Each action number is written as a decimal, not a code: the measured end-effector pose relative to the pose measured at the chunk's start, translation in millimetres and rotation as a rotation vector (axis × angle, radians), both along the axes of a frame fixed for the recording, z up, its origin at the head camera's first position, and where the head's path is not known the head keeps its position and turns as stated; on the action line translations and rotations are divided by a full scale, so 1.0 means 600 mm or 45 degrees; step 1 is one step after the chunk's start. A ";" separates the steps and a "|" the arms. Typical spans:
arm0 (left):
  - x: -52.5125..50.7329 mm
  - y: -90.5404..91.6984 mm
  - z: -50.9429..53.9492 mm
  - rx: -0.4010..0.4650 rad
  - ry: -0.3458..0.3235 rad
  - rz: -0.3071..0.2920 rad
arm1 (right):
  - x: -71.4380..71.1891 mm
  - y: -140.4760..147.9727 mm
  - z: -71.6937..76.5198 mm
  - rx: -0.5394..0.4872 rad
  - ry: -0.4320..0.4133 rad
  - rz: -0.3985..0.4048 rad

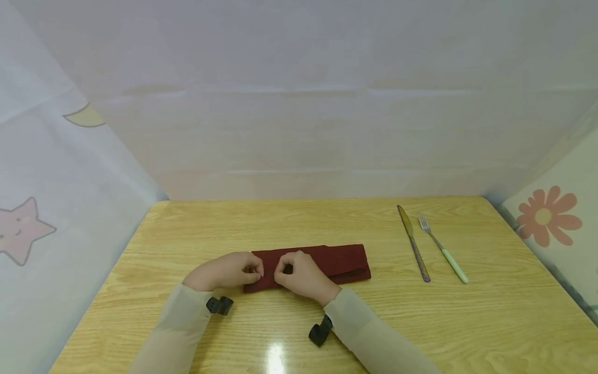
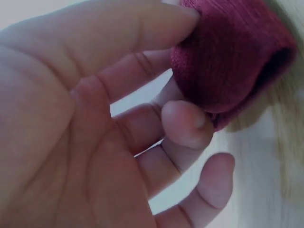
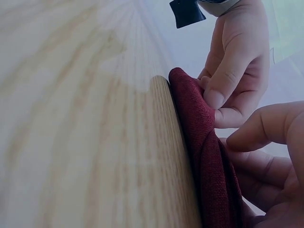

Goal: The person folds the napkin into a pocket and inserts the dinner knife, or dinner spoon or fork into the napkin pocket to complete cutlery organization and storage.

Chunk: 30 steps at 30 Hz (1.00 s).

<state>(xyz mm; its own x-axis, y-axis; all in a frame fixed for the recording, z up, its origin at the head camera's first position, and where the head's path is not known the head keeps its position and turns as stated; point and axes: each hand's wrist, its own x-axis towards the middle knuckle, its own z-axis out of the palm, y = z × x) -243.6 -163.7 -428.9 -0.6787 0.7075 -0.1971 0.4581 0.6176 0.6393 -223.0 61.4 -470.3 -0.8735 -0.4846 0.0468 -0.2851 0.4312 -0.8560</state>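
A dark red cloth (image 1: 345, 259), folded into a long flat strip, lies across the middle of the wooden table. At its left end my left hand (image 1: 231, 270) pinches it between thumb and forefinger; the left wrist view shows the folded end of the cloth (image 2: 232, 57) at those fingertips, the other fingers loosely bent. My right hand (image 1: 303, 275) is close by, thumb and forefinger curled together at the cloth left of its middle. In the right wrist view, that hand's thumb (image 3: 256, 130) meets the cloth's edge, and the left hand (image 3: 237, 66) grips the far end.
To the right of the cloth lie a table knife (image 1: 415, 246) and a fork (image 1: 444, 249) with a pale green handle, both slanting. The wooden table (image 1: 187, 223) ends at a pale fabric backdrop (image 1: 299, 130), with printed side panels left and right.
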 end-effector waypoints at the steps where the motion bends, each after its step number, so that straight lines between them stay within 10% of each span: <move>1: 0.001 0.000 0.000 0.004 0.009 -0.012 | 0.001 0.000 0.001 0.002 -0.001 -0.003; 20: 0.002 0.003 -0.009 -0.062 0.018 0.034 | 0.001 -0.001 -0.002 0.015 0.050 -0.005; 30: -0.001 -0.004 -0.010 -0.072 0.260 0.095 | -0.001 0.000 0.000 0.024 0.063 -0.023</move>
